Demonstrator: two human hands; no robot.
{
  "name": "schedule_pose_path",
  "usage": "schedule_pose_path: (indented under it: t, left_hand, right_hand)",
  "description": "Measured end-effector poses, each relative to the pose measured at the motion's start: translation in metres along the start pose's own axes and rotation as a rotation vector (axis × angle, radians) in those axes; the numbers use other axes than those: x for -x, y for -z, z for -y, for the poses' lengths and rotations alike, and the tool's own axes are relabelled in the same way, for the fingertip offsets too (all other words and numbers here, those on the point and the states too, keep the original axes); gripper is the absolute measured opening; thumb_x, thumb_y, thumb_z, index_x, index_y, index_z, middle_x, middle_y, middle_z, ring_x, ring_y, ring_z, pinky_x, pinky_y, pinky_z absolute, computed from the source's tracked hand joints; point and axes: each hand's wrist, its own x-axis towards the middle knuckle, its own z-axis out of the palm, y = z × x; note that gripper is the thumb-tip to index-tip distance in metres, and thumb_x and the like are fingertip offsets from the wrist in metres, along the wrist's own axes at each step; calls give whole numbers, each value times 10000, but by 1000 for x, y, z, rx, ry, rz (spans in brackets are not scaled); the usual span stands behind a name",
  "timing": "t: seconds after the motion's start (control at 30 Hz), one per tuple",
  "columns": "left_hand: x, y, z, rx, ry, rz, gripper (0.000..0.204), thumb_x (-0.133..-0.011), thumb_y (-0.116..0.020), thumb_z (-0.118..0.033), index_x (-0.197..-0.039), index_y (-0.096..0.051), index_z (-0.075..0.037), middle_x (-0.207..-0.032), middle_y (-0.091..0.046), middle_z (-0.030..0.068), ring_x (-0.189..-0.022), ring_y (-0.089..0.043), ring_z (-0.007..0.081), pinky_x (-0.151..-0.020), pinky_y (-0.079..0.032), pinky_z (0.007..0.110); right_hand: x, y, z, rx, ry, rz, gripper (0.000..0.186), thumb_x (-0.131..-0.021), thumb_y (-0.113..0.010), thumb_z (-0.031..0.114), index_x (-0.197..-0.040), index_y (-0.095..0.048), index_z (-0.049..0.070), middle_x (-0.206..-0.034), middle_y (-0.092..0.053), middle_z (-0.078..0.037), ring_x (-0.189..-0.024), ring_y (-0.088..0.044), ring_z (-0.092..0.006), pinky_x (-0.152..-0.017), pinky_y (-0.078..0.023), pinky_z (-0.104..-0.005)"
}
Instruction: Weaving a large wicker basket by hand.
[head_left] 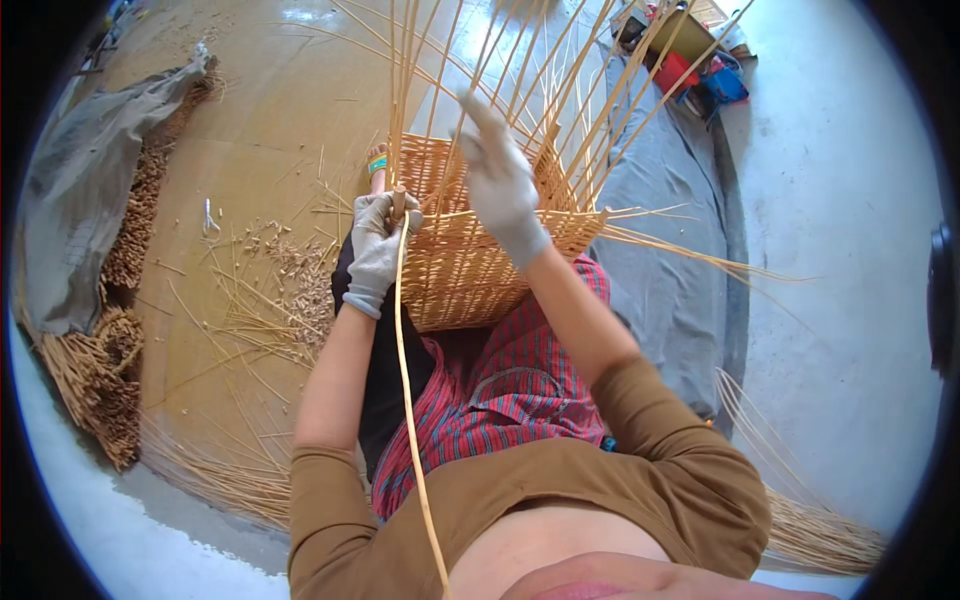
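Observation:
A half-woven wicker basket [462,275] rests at my lap, with tall willow rods standing up from its sides. My left hand [376,245], in a pale work glove, is closed at the basket's near left corner, around a long willow rod [408,390] by the corner post [399,203]. This rod hangs down from the corner toward my chest. Over the basket's opening, my right hand [500,180], gloved too, is raised with its fingers stretched and slightly blurred. It looks to hold nothing, among the upright rods.
Bundled rods [125,220] lie at the left under a grey cloth [85,185]. Chips and offcuts [295,275] litter the floor beside me. A grey sheet [665,220] spreads to the right, with red and blue items [722,82] beyond. More rods [820,530] lie at lower right.

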Motion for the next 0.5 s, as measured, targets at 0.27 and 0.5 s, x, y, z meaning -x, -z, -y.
schedule_pose_path:
  t: [0.27,0.5]
  left_hand:
    - [10,-9,14,281,121,-73,122,-872,-727,-9,-941,-679,-98,-1038,-564,-20,-1101,-511,133,-936,-437,276]
    - [9,-2,17,363,93,-153,278,-849,-712,73,-1060,-703,-109,-1168,-621,-3,-1031,-604,129,-962,-478,276]
  right_hand:
    - [126,25,-12,-477,-922,-386,266,-1039,-546,179,-1285,-541,78,-739,-577,-16,-746,-647,-131,-589,-510,-289]
    - [79,-28,17,150,-304,129,320,-1002,-497,207,-1262,-627,74,-1176,-689,-198,-959,-704,-357,-810,-571,-478]
